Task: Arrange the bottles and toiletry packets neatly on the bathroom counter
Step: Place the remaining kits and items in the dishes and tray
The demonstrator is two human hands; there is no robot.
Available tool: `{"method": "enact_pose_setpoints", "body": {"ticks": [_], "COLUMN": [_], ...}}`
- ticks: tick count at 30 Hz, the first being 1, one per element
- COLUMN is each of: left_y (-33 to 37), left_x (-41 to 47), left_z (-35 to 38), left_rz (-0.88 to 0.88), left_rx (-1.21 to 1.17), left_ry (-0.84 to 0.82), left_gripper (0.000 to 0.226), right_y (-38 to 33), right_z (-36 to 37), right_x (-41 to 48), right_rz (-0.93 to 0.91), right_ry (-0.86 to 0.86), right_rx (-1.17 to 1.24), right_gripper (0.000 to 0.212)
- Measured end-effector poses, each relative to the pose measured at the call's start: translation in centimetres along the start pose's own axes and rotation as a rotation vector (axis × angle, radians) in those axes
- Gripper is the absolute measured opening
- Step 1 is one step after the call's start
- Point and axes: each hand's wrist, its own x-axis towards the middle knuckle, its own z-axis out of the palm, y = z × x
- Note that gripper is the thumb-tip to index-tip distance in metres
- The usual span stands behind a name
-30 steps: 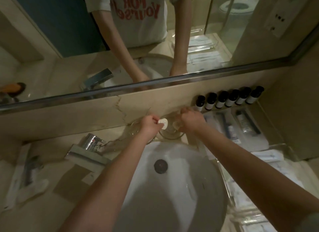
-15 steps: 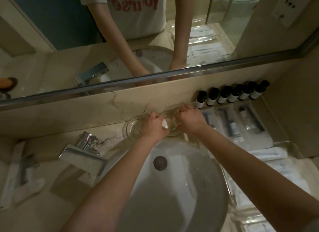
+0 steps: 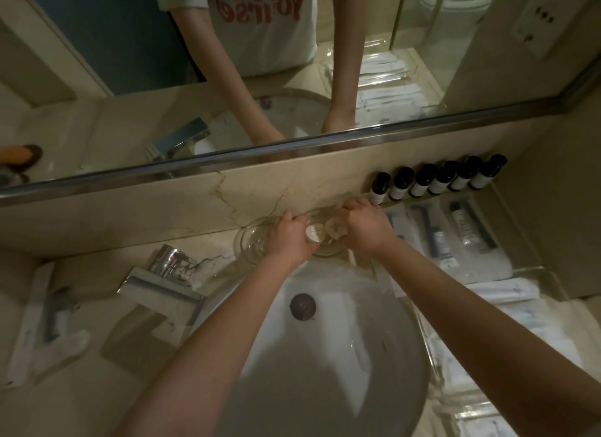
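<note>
In the head view, both hands are at the back of the desk (image 3: 97,388), just behind the sink (image 3: 325,355) and close to the wall under the mirror (image 3: 292,62). The left hand (image 3: 289,238) has its grip closed around a small round packet (image 3: 314,234), which it holds over a glass dish (image 3: 252,241). The right hand (image 3: 364,228) has its grip closed on a second small round thing (image 3: 333,231); what this thing is I cannot tell. The two hands are nearly touching, above a second dish (image 3: 328,251).

To the right, six dark bottles (image 3: 435,181) stand in one row against the wall, upright and close together. In front of them, flat packets (image 3: 455,238) lie side by side in a clear tray (image 3: 549,280). A tap (image 3: 169,274) is left of the sink, and one more packet (image 3: 42,319) lies at the far left of the desk.
</note>
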Motion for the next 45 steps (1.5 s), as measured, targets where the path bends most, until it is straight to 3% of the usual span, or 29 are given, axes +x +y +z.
{"method": "enact_pose_setpoints", "body": {"ticks": [6,12,18,22,29,38,45], "left_y": [-1.3,-4.6,-11.4,-18.2,-30.9,-39.0,-41.7], "left_x": [-5.2,-14.4,-22.9,-26.6,-28.8,-25.7,-22.8], "left_z": [-3.1,-5.2,-5.9,-6.5,-9.6,-13.4,-13.2], "left_rz": [0.092,0.166,0.056,-0.093,-0.453,-0.591,-0.595], "left_rx": [-0.042,-0.168,-0.241,-0.168,-0.105,-0.207,-0.259], "left_ry": [0.154,0.224,0.224,0.157,0.081,0.148,0.167], "left_gripper": [0.046,0.036,0.036,0.035,0.046,0.043,0.048], "right_y": [-1.7,-7.0,-16.0,-22.9,-33.9,-44.2,-49.7], "right_z": [-1.1,-1.7,-0.9,0.7,3.6,6.1,8.6], "right_x": [-4.5,-10.3,-13.9,-14.2,-10.3,-1.5,3.7], "right_rz": [0.012,-0.072,-0.227,-0.32,-0.436,-0.353,-0.016], "right_ry": [0.225,0.285,0.14,-0.054,-0.32,-0.344,-0.315], "right_rx": [0.192,0.271,0.388,0.432,0.316,0.217,0.321], "right_gripper": [0.049,0.04,0.031,0.027,0.043,0.055,0.067]}}
